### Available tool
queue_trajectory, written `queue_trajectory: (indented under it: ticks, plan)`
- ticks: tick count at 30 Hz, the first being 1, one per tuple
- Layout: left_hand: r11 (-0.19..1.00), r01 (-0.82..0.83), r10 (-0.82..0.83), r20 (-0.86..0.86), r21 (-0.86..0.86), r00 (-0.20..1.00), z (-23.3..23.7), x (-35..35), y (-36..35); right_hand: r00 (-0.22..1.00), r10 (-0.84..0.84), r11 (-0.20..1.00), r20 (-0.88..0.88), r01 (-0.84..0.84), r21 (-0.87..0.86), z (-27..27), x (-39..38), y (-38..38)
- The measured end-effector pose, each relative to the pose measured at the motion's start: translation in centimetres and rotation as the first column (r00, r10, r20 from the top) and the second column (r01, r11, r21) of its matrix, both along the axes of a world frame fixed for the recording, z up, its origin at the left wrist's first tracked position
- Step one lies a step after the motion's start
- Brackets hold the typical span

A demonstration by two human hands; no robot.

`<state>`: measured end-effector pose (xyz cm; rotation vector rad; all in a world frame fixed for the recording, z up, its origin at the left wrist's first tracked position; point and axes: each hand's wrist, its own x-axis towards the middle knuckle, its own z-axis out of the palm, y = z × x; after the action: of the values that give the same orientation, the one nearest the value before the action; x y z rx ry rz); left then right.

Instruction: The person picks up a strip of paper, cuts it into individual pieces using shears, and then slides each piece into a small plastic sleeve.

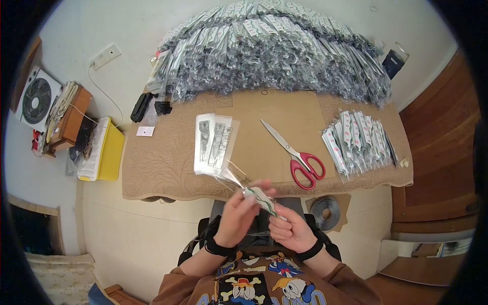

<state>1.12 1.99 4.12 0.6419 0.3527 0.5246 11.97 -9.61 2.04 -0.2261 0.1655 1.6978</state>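
Observation:
In front of my chest I hold a slim white packet (263, 200) with a green wavy line, slanting between both hands. My left hand (240, 214) is closed around its upper end, where clear plastic shows. My right hand (291, 230) pinches its lower end between thumb and fingers. Just beyond my left hand, flat clear bags with printed white sheets (213, 145) lie on the table. Scissors with red handles (297, 155) rest on the cardboard, slightly spread, farther off to the right and touched by neither hand.
A long heap of similar packets (274, 51) lines the table's back. At the right lies a smaller pile with red print (358, 142). The cardboard sheet (249, 114) covers the table's middle. Black items (142, 107) sit at left; a grey coil (325, 212) lies below the table edge.

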Motion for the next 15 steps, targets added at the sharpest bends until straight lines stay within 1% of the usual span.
queue_trajectory:
  ticks: [1,2,3,4,5,6,8,9,12,13,14,15]
  plan:
    - [1.000,-0.001,0.001,-0.002,0.000,1.000,-0.1,-0.3,0.2,0.999,0.021,1.000,0.030,-0.021,-0.003,0.1,0.1,0.1]
    - [0.999,-0.047,0.048,-0.033,0.017,0.998,-0.3,-0.5,0.5,0.999,0.023,1.000,0.029,-0.023,-0.003,0.4,-0.1,0.0]
    - [0.995,-0.094,0.096,-0.062,0.035,0.993,-0.5,-0.7,0.7,0.974,-0.049,0.989,0.221,0.078,-0.125,1.1,-0.3,-0.1]
    - [0.989,-0.140,0.144,-0.089,0.053,0.986,-0.8,-0.7,0.7,0.907,-0.091,0.955,0.412,0.197,-0.223,1.7,-0.5,-0.3]
    - [0.989,-0.141,0.146,-0.088,0.051,0.985,-1.1,-0.7,0.4,0.801,-0.104,0.898,0.590,0.330,-0.290,2.0,-0.7,-0.5]
    - [0.989,-0.061,0.077,-0.114,0.138,0.991,-1.6,-0.5,-0.2,0.800,-0.103,0.897,0.591,0.331,-0.292,2.0,-0.9,-0.6]
    - [0.948,0.110,-0.057,-0.183,0.297,0.982,-2.3,0.0,-1.8,0.815,-0.186,0.901,0.549,0.364,-0.235,2.0,-1.5,-0.9]
    - [0.948,0.114,-0.061,-0.182,0.296,0.981,-2.5,0.3,-2.4,0.820,-0.228,0.901,0.525,0.382,-0.205,2.0,-1.6,-1.0]
    - [0.973,-0.017,0.032,-0.060,0.232,0.998,-2.6,1.3,-3.6,0.801,-0.265,0.895,0.537,0.412,-0.172,2.0,-1.7,-0.6]
    - [0.972,-0.021,0.035,-0.057,0.233,0.998,-2.3,1.3,-3.5,0.792,-0.278,0.894,0.544,0.420,-0.155,2.0,-1.5,-0.4]
    - [0.993,-0.068,0.072,-0.042,0.099,0.997,-1.4,1.1,-3.2,0.792,-0.275,0.895,0.545,0.417,-0.155,2.1,-1.2,-0.3]
    - [0.993,-0.109,0.108,-0.036,-0.037,0.994,-0.6,0.8,-2.7,0.398,-0.309,0.879,0.864,0.467,0.099,2.1,-0.8,-0.2]
